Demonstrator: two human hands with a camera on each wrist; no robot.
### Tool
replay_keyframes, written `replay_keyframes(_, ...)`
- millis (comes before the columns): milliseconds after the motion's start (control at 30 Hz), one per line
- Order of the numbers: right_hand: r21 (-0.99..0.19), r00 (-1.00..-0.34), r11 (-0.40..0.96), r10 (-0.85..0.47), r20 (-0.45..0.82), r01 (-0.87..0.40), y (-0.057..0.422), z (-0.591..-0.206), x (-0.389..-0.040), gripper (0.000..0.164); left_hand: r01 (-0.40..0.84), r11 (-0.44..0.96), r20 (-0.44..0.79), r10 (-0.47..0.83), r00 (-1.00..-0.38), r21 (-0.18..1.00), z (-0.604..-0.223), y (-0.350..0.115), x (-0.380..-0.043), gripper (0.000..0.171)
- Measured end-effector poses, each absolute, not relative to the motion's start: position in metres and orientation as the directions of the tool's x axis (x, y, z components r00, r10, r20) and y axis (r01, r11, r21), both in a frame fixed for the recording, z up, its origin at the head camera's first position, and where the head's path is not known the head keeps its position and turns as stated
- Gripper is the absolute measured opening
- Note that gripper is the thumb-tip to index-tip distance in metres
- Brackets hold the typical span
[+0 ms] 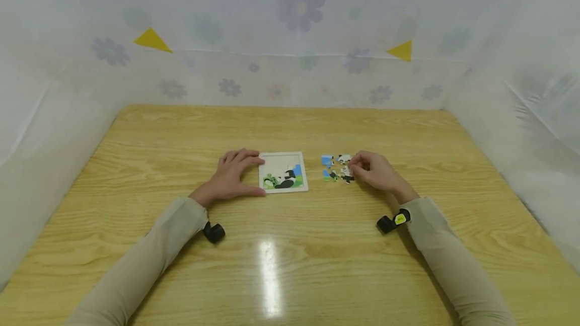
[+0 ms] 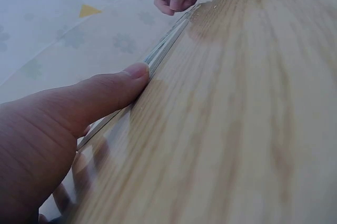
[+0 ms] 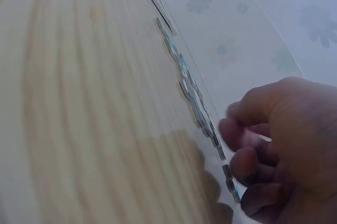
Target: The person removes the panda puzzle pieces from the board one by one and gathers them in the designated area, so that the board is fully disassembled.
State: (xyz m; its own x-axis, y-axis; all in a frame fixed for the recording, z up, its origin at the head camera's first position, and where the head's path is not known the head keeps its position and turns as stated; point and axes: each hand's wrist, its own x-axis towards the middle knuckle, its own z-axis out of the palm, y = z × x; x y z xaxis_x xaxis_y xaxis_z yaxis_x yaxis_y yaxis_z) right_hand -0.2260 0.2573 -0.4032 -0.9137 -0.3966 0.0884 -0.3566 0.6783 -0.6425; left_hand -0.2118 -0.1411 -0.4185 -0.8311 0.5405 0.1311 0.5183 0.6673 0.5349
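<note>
A square jigsaw tray [image 1: 283, 154] with a pale rim lies on the table. A panda picture, partly assembled, fills its lower part. My left hand [image 1: 234, 174] is at its left side, thumb and fingers spread, fingertips at the rim. In the left wrist view the straight thumb [image 2: 113, 89] presses the tray's near edge. Right of the tray lies a small group of loose jigsaw pieces [image 1: 327, 160] in blue, green, black and white. My right hand [image 1: 377, 171] bends over their right side, thumb and forefinger close together; I cannot tell whether a piece is between them.
The wooden table [image 1: 290, 245] extends around both arms, with a bright light reflection near its front. Behind it hangs a pale flowered curtain [image 1: 272, 24] bearing two yellow triangles [image 1: 153, 41]. Each wrist wears a black camera [image 1: 214, 233].
</note>
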Motion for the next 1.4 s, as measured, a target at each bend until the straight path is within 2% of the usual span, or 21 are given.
replay_keyframes(200, -0.656, -0.900, 0.628, -0.387, 0.201, -0.417, 0.246, -0.403, -0.226, 0.008, 0.519, 0.669, 0.132, 0.540, -0.831, 0.532, -0.419, -0.141, -0.211, 0.078)
replay_keyframes(333, -0.647, -0.885, 0.615, -0.406, 0.230, -0.450, 0.237, -0.405, -0.229, 0.008, 0.523, 0.665, 0.137, 0.543, -0.829, 0.534, -0.419, -0.141, -0.212, 0.077)
replay_keyframes(833, -0.681, -0.864, 0.575, -0.471, 0.178, -0.454, 0.213, -0.404, -0.230, 0.008, 0.523, 0.669, 0.139, 0.540, -0.830, 0.528, -0.417, -0.141, -0.212, 0.077)
replay_keyframes(1067, -0.667, -0.862, 0.597, -0.486, 0.141, -0.446, 0.202, -0.401, -0.232, 0.010, 0.523, 0.672, 0.133, 0.542, -0.830, 0.524, -0.418, -0.141, -0.213, 0.077)
replay_keyframes(1400, -0.641, -0.820, 0.575, -0.550, 0.157, -0.508, 0.188, -0.404, -0.239, 0.011, 0.519, 0.663, 0.127, 0.545, -0.829, 0.540, -0.418, -0.142, -0.213, 0.077)
